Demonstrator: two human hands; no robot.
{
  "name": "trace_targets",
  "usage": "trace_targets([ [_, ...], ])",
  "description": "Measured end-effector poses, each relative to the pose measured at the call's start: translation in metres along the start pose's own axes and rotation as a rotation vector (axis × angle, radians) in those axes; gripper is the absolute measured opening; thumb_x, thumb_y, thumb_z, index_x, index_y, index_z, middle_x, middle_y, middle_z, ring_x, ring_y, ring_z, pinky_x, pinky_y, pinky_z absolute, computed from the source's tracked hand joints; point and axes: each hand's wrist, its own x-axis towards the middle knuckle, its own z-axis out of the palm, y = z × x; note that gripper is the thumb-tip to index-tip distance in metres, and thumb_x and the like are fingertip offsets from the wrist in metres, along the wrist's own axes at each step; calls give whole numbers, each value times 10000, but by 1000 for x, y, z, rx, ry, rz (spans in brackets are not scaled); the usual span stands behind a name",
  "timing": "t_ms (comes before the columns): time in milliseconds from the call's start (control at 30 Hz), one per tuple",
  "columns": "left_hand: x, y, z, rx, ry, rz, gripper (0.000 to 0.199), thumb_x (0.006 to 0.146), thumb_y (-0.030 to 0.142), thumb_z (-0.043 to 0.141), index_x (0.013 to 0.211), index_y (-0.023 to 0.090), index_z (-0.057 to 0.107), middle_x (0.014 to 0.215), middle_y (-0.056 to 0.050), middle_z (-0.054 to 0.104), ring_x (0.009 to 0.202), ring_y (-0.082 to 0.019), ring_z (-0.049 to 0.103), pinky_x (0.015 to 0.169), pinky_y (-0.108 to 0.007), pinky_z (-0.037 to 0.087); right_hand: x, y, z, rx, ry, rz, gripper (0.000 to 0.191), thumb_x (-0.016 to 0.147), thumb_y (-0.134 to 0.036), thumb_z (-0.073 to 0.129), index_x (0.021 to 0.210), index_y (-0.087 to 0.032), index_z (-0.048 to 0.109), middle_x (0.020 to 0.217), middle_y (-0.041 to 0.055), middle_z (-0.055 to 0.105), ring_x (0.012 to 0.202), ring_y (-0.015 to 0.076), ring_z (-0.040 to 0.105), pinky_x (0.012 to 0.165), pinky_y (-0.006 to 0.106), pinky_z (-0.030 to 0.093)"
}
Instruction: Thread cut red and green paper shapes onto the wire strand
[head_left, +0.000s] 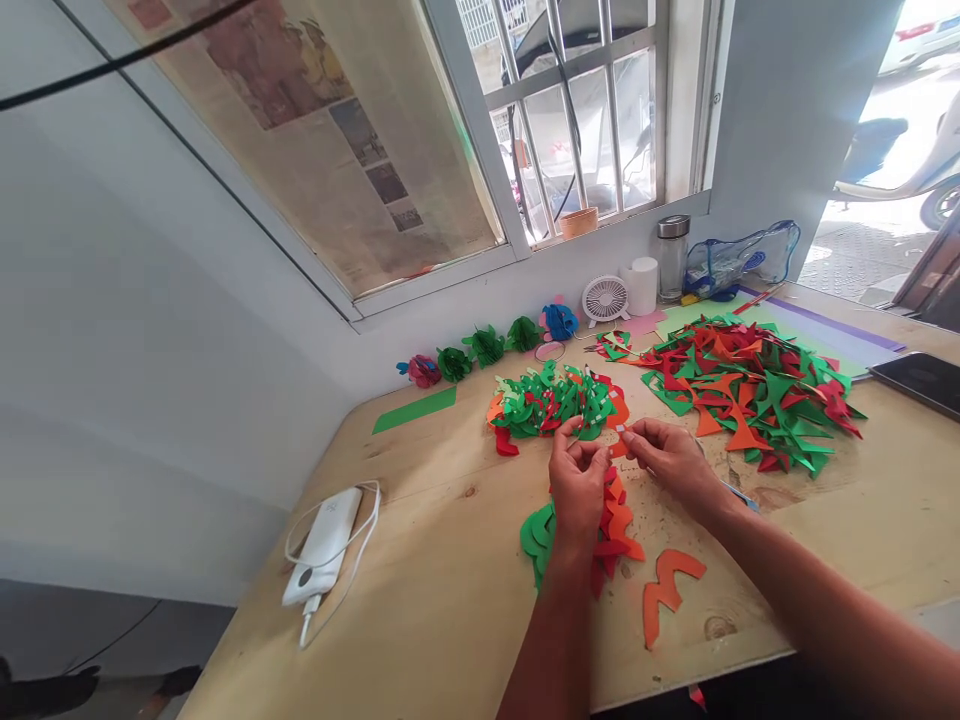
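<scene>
My right hand point(671, 462) pinches a small orange paper cutout point(618, 450) with a white patch on it. My left hand point(579, 485) is closed at the cutout's other edge, thumb against fingers. Just beyond my hands lies a pile of green, red and orange paper cutouts point(551, 400), several with small white patches. Partly covered by my left wrist are green scalloped cutouts point(537, 540) and red and orange wavy ones point(619, 520). A single orange wavy cutout point(667, 590) rests near the table's front edge.
A large heap of paper scraps point(750, 390) covers the right of the wooden table point(427, 560). Paper flowers point(486, 345), a small white fan point(605, 298) and a glass bottle point(673, 260) line the wall. A white power bank point(324, 545) lies left, a phone point(922, 380) far right.
</scene>
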Motion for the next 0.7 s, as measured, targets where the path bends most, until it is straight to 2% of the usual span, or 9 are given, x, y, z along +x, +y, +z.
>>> trace_targets([
  [467,1,2,0,10,17,17,439,715,192,627,1130,188,484,690,25,611,643,-112,606,633,-248,505,-1,1,-1,-25,-7,-33,436,736,-589,557,578,-184,533,481,-33,442,441,86,349,417,231,290],
  [700,1,5,0,79,111,147,504,745,233,637,1217,201,466,880,-39,634,766,-130,621,690,-253,505,-1,9,0,-197,0,-92,369,783,-488,539,575,-183,525,505,-26,465,476,95,374,457,232,301],
])
